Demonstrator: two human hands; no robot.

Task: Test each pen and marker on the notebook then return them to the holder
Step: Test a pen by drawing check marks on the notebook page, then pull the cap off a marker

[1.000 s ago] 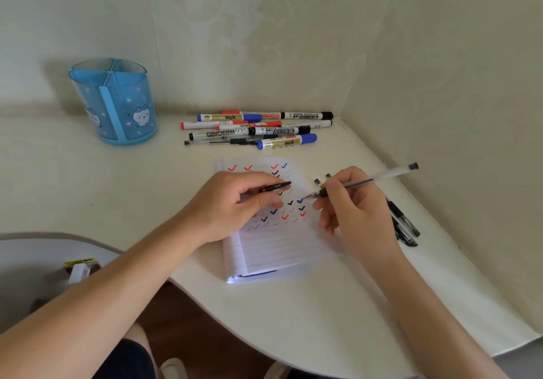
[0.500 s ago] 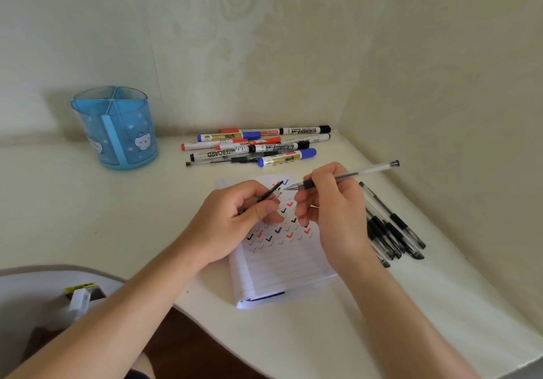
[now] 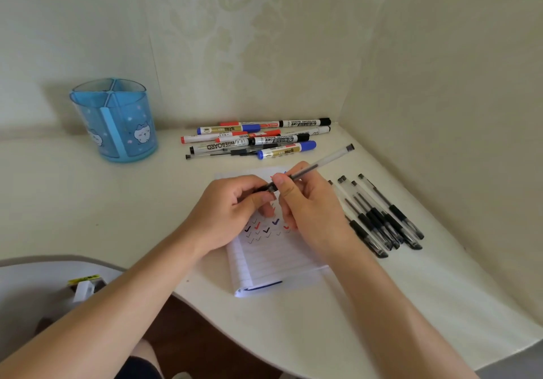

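Pinching a black cap (image 3: 262, 189) in the left hand's (image 3: 235, 209) curled fingers and gripping a clear pen (image 3: 323, 161) in the right hand (image 3: 310, 212), tip at the cap, just above the notebook (image 3: 273, 261), probably to close it. Sorted by kind, seemingly for easy return: capped pens (image 3: 379, 217) rowed at right, markers (image 3: 258, 138) heaped behind, blue holder (image 3: 117, 127) well apart at left.

Views: one, a wide-angle camera worn on the person's head.
Facing: forward and down over the table (image 3: 88, 202), toward its far right corner, where the two walls (image 3: 264, 40) meet.
Nearness: close above the table; the left hand (image 3: 232, 211) and right hand (image 3: 311, 211) sit mid-frame.
Reach: from the table's curved near edge to its far and right edges.
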